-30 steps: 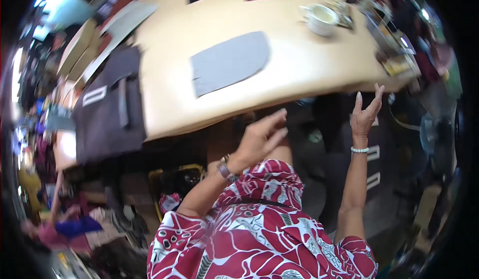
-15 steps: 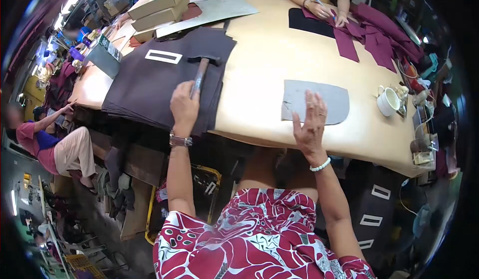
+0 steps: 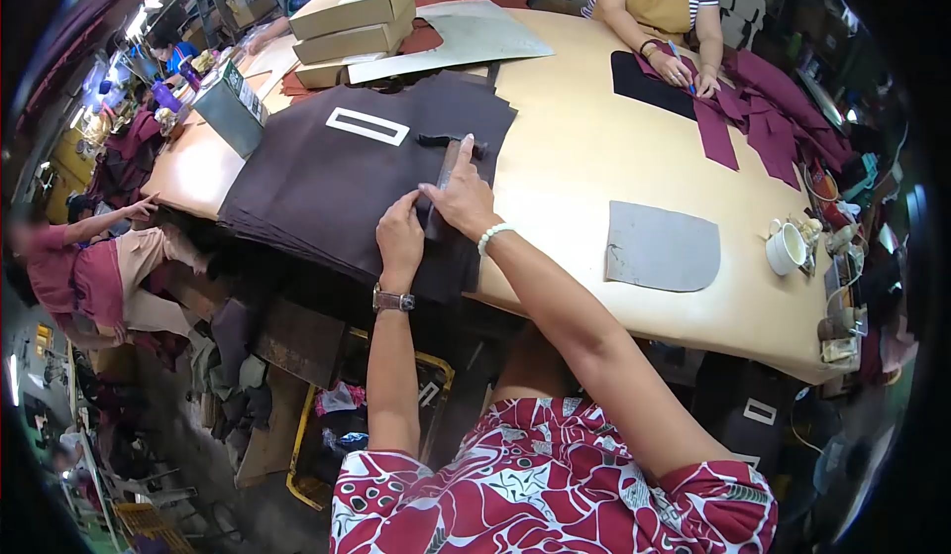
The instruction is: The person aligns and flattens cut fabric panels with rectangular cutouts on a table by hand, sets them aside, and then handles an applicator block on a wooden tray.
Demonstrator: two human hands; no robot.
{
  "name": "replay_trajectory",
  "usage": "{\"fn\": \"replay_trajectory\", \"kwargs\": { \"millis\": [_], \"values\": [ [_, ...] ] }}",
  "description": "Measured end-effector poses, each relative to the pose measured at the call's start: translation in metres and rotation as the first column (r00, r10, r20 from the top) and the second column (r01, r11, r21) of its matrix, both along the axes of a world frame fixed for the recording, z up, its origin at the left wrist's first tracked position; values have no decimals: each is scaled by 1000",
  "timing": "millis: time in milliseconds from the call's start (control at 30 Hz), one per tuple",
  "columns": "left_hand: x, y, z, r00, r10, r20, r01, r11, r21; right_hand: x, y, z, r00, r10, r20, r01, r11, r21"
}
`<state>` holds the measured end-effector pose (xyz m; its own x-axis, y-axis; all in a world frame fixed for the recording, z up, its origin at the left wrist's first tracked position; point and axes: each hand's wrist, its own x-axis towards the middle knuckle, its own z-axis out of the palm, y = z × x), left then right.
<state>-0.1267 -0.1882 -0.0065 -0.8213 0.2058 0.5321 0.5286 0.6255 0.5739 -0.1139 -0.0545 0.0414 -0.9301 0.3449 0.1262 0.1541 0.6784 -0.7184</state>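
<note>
A hammer (image 3: 447,165) lies on a stack of dark brown sheets (image 3: 297,173), its dark head toward the far side. My right hand (image 3: 464,198) is over the handle, the index finger stretched along it and the other fingers curled round it. Just left of it, my left hand (image 3: 400,242) is closed near the stack's front edge, its fingertips close to my right thumb. What the left fingers hold, if anything, is hidden. A white rectangular frame piece (image 3: 368,126) rests on the top sheet, beyond my hands.
A grey rounded panel (image 3: 662,245) lies on the tan table (image 3: 555,188), with a white cup (image 3: 786,248) to its right. Boxes (image 3: 355,7) and a metal can (image 3: 230,108) stand at the back left. Across the table, a person (image 3: 654,9) handles maroon pieces (image 3: 773,143).
My right hand has moved left from the grey panel onto the hammer handle. My left hand has drawn back toward the near end of the handle. The view has shifted.
</note>
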Motion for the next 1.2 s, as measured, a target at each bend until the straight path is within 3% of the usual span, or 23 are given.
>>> {"fn": "replay_trajectory", "kwargs": {
  "millis": [100,167,267,300,400,433,733,833,933,1000,1033,1067,1100,1133,1167,1200],
  "values": [
    [6,-5,6,998,-58,-5,57,996,-63,-14,2,-12,1000,0,8,0,1000,-14],
    [6,-5,15,997,-77,14,78,988,-137,-13,13,-4,996,-46,-79,34,989,-145],
    [10,8,22,985,-130,-114,107,976,-187,-7,37,7,986,-75,-150,44,979,-198],
    [12,12,24,982,-181,-49,167,964,-209,-1,44,10,986,-71,-153,40,980,-196],
    [14,23,9,963,-231,-142,156,901,-406,21,56,21,972,-85,-219,45,982,-181],
    [11,24,0,969,-235,-80,165,852,-497,29,57,25,974,-85,-210,44,981,-191],
    [4,24,-1,971,-232,-64,197,919,-342,52,43,20,968,-104,-230,36,958,-283],
    [-5,25,-6,953,-234,-195,166,936,-312,55,38,21,968,-104,-227,39,961,-274],
    [-20,22,10,981,-137,137,120,985,125,55,36,19,964,-109,-243,32,953,-303],
    [-48,12,14,932,-191,309,13,868,497,52,31,20,952,-126,-280,31,946,-322],
    [-56,4,18,856,-427,290,61,642,764,52,28,26,959,-116,-258,23,941,-337],
    [-61,-3,30,756,-628,184,51,336,940,47,25,26,962,-107,-253,19,944,-328],
    [-64,-11,43,897,-423,131,187,631,753,42,22,26,963,-98,-251,14,948,-318],
    [-62,-20,62,973,-229,-14,209,863,460,35,19,25,964,-89,-250,8,951,-308],
    [-58,-28,80,971,-83,-223,112,987,119,27,17,21,964,-79,-255,10,965,-263],
    [-60,-30,88,955,-42,-293,50,999,21,22,14,17,965,-70,-252,17,978,-209]
  ]
}}
